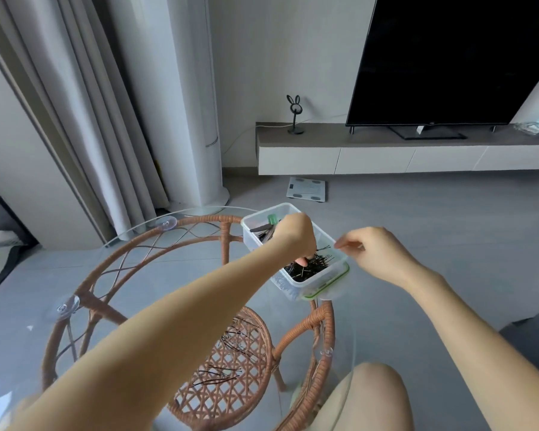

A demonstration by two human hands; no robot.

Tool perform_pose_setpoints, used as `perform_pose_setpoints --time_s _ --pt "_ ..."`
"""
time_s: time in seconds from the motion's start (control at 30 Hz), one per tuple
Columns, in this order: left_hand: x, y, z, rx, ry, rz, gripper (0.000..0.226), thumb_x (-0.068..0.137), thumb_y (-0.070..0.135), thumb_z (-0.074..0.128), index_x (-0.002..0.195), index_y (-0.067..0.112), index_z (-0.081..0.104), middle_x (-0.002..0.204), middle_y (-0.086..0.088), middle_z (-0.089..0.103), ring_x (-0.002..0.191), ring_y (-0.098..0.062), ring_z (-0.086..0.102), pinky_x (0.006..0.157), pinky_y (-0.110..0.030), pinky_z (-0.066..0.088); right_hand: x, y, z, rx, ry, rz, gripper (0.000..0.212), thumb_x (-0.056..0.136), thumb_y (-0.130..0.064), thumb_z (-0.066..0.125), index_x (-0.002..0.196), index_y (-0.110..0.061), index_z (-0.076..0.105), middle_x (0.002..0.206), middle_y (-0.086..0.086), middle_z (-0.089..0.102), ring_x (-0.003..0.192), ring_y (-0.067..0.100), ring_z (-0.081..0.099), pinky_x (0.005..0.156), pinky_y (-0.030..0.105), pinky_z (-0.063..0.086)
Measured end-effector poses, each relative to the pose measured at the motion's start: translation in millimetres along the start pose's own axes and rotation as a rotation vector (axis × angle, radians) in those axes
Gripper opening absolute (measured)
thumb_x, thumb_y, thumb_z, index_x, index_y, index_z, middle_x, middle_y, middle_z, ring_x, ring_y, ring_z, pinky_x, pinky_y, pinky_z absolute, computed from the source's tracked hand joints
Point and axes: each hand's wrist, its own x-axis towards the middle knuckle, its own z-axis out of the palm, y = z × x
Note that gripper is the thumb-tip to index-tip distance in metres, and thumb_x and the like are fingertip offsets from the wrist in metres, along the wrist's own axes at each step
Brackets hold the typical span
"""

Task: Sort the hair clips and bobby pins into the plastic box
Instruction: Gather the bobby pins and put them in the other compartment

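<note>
So nearest the camera there's a bare knee (pixel 374 396) at the bottom right, tucked against the edge of a round glass tabletop (pixel 28 337) that sits on a rattan frame (pixel 321 325). A loose scatter of black bobby pins (pixel 227 356) lies on the glass in the near middle, some in a bunch and a few more spread out closer to the camera, with the woven lower shelf showing through underneath.

Further out, at the far right edge of the table, is the clear plastic box (pixel 293 286); a green-rimmed lid (pixel 327 287) is under its near right corner. The near compartment is stuffed with a dark pile of pins (pixel 311 265), and the far compartment has hair clips (pixel 263 228), including a green one.

The left hand (pixel 294 236) reaches across and down into the box, fingers curled into the pin pile with one fingertip poking out below; can't tell if it's actually got hold of anything. The right hand (pixel 374 253) hovers at the right rim, thumb and forefinger pinched together, seemingly on a single pin that's too thin to be sure of.

Way back there's a bathroom scale (pixel 307 189) on the floor, a low TV cabinet (pixel 386 154) with a big dark TV (pixel 448 57), and curtains (pixel 84 119) on the left.
</note>
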Motion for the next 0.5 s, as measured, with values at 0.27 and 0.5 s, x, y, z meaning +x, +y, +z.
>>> perform_pose_setpoints --time_s 0.27,0.5 --pt "6.6 0.9 12.8 -0.117 -0.275 -0.136 0.008 0.089 0.005 0.052 0.094 0.004 0.059 0.079 -0.009 0.076 0.07 -0.013 0.072 0.076 -0.025 0.057 -11.4 5.5 6.1 -0.01 -0.041 -0.003 0.022 0.088 -0.012 0.054 0.099 -0.019 0.071 0.101 0.001 0.072 0.094 0.019 0.065 0.086 0.029 0.049" --pt "-28.4 -34.6 -26.1 -0.352 -0.104 -0.017 0.029 0.084 -0.003 0.057 0.105 0.01 0.07 0.091 -0.01 0.072 0.06 -0.014 0.07 0.074 -0.026 0.059 -26.5 -29.0 7.8 0.045 0.079 -0.095 0.021 0.088 -0.027 0.056 0.074 -0.014 0.067 0.064 -0.004 0.065 0.062 0.018 0.056 0.062 0.031 0.044"
